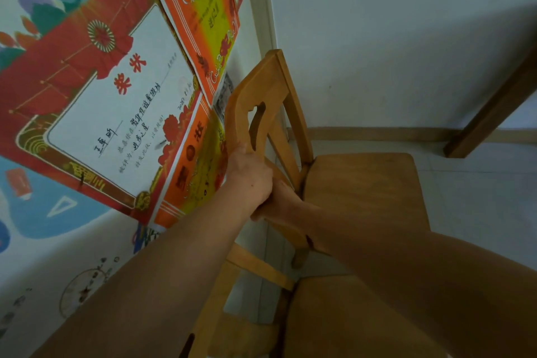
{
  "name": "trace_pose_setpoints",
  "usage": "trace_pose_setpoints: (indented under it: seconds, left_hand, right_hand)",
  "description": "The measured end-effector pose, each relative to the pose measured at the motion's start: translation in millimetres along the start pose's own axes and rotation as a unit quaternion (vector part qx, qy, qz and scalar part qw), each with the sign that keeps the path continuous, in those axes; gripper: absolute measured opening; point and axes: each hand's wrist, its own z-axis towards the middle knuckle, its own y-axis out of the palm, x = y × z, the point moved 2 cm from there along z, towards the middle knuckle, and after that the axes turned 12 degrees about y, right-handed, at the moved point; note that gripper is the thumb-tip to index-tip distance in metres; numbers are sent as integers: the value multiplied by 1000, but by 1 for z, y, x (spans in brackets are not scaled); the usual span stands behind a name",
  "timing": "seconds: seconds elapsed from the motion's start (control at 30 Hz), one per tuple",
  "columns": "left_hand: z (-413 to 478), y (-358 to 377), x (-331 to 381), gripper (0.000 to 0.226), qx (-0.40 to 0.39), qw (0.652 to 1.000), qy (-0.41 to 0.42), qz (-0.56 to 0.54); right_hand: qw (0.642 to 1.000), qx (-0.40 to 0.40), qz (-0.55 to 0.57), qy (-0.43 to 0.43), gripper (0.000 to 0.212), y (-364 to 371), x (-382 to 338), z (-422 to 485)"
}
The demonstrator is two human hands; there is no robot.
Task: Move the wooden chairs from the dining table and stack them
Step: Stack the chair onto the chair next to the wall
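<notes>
A wooden chair [363, 183] stands in the corner, its backrest [261, 90] close to the decorated wall on the left. My left hand [250, 174] grips the top rail of the backrest near its cut-out handle. Right beside it, my right hand [279, 200] curls around the same rail lower down. A second wooden chair [334, 320] sits nearer to me at the bottom, its seat partly hidden under my right forearm and its backrest [215, 299] also along the wall.
Red and orange certificates [116, 102] and colourful drawings cover the left wall. A plain white wall [392, 38] closes the corner behind the chairs. A dark wooden table leg [491, 113] slants in at the upper right. Pale floor tiles [479, 197] lie right of the chairs.
</notes>
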Motion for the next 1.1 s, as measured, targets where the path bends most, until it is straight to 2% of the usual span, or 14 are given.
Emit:
trace_pose_setpoints:
  seconds: [0.1,0.27,0.4,0.53,0.73,0.87,0.93,1.0,1.1]
  left_hand:
    - [-7,7,-4,27,-7,1000,-14,10]
    - [-18,32,-14,29,9,999,-32,-3]
    - [-19,35,-13,35,15,999,-39,-14]
    - [-21,36,-7,28,23,998,-56,-28]
    - [-23,31,0,24,32,996,-76,-46]
    - [-21,27,6,25,59,993,-86,-46]
    - [-20,23,9,29,75,992,-83,-59]
    - [-19,20,11,38,74,991,-86,-67]
    - [-17,19,12,46,75,990,-91,-77]
  right_hand:
    - [1000,-10,11,4,53,9,-9,4]
    - [1000,-13,20,-15,71,27,-23,4]
    - [1000,-17,5,-21,70,29,-25,0]
    - [1000,-17,1,-23,81,29,-21,-2]
    - [998,-39,-32,-34,82,28,-22,-3]
    - [985,-49,-157,-59,59,20,-22,-6]
    - [983,-58,-169,-52,51,16,-21,-9]
    - [983,-34,-178,-17,47,12,-17,-12]
    - [985,-23,-165,-36,49,11,-22,-15]
